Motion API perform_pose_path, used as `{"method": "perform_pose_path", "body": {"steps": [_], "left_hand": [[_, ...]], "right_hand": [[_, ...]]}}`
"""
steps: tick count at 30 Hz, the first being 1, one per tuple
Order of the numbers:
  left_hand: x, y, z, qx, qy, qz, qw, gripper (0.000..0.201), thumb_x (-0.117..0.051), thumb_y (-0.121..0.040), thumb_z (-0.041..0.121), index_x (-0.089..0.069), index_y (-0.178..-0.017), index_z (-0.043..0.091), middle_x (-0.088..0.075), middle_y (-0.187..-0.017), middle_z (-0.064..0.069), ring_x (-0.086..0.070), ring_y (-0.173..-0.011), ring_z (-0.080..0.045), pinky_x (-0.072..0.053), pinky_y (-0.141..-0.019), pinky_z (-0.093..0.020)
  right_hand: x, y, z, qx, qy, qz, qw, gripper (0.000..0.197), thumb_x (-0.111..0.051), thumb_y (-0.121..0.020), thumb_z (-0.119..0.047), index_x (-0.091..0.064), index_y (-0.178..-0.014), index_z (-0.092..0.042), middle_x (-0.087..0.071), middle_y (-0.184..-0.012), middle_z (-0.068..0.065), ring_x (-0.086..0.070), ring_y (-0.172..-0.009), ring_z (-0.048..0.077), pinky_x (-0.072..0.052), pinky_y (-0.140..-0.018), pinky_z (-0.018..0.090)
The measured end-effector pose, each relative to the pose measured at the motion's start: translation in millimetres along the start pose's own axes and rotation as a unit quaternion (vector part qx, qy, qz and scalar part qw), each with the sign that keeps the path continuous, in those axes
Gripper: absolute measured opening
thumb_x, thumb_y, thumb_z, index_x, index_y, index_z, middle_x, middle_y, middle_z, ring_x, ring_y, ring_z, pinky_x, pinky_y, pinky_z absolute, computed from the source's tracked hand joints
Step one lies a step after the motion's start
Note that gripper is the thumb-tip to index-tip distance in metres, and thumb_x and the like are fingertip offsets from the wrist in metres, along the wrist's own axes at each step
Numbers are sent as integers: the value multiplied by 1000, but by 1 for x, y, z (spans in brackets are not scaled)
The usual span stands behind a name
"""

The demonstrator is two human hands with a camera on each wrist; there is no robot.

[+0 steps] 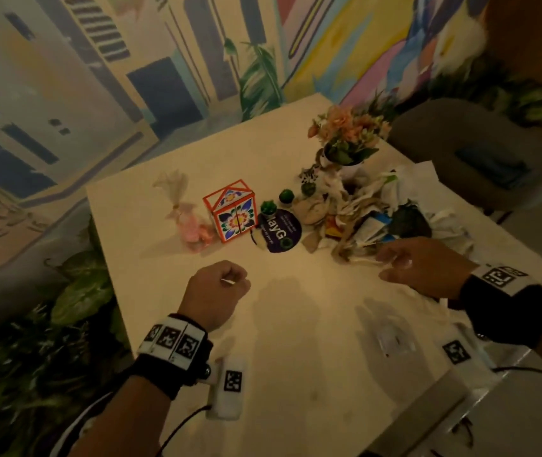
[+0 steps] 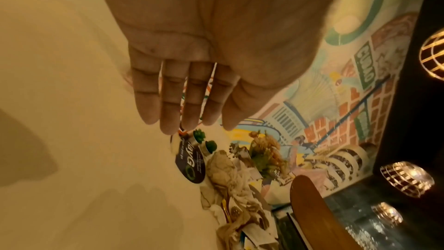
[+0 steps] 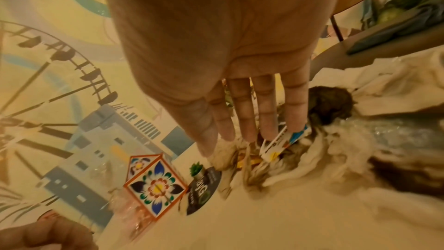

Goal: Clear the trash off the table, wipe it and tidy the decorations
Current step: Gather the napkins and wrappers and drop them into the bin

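A heap of crumpled napkins, wrappers and plastic bags, the trash pile [image 1: 372, 219] [image 2: 230, 183] [image 3: 276, 151], covers the right side of the pale table [image 1: 296, 324]. My right hand [image 1: 395, 262] [image 3: 252, 130] reaches into its near edge with straight fingers and holds nothing. Over bare table at centre left, my left hand [image 1: 226, 282] [image 2: 187, 121] hangs empty, fingers straight. The decorations stand behind: a flower-painted box [image 1: 231, 211] [image 3: 155, 185], a round purple card [image 1: 279, 230], two tiny green potted plants [image 1: 268, 207], a pink wrapped bundle [image 1: 190, 222] and a vase of peach flowers [image 1: 348, 140].
A grey chair [image 1: 477, 136] with a blue item on its seat stands past the far right edge. Leafy plants [image 1: 75, 291] line the left side, below a mural wall. A clear plastic scrap [image 1: 395, 341] lies near the front edge. A wooden chair back [image 2: 317, 216] shows in the left wrist view.
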State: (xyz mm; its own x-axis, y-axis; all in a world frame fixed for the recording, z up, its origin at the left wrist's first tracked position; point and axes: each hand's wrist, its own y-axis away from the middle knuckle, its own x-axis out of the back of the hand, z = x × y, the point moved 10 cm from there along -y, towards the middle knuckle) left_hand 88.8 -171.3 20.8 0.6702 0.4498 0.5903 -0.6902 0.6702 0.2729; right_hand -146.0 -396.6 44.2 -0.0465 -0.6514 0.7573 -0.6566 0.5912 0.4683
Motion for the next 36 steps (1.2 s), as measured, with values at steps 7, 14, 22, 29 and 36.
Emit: {"method": "perform_pose_path", "body": {"steps": [7,14,22,29,36], "left_hand": [[-55,-65,73,-70,-74,5,995,46,-66,-84,18,-53,-128,17,-54,-127,-5,-56,-105,-20,-46,-92,-29],[-153,-146,105,-27,-216,-65,974,101,-70,-61,66,-17,-145,45,-4,-158,0,-12,-144,-35,-28,-113,-49],[-196,-151,98,80,-268,-83,957,110,-70,-55,72,-13,-144,44,12,-157,0,-2,-143,-44,-27,-109,-62],[-178,-142,90,33,-271,39,961,47,-73,-74,26,-47,-112,38,-26,-127,-4,-38,-113,-41,-45,-82,-45],[-152,-119,70,38,-124,76,989,41,-76,-71,20,-58,-107,26,-36,-114,-6,-45,-99,-28,-46,-91,-38]], "right_hand": [[53,-54,28,35,78,56,995,49,-77,-75,-22,-59,-120,-16,-57,-124,8,-55,-110,26,-45,-96,37],[21,-116,49,98,319,-49,941,90,-68,-73,-53,-17,-145,-40,-2,-156,4,-14,-140,37,-36,-106,52],[7,-149,62,123,329,-69,934,77,-68,-76,-29,-25,-140,-34,-3,-155,11,-9,-137,45,-40,-103,53],[6,-154,55,144,223,-109,958,60,-60,-86,-20,-36,-140,-31,-21,-152,8,-29,-135,38,-38,-107,45],[47,-137,34,156,101,-75,980,35,-61,-82,-6,-65,-115,-17,-57,-122,8,-56,-110,29,-49,-92,41]]}}
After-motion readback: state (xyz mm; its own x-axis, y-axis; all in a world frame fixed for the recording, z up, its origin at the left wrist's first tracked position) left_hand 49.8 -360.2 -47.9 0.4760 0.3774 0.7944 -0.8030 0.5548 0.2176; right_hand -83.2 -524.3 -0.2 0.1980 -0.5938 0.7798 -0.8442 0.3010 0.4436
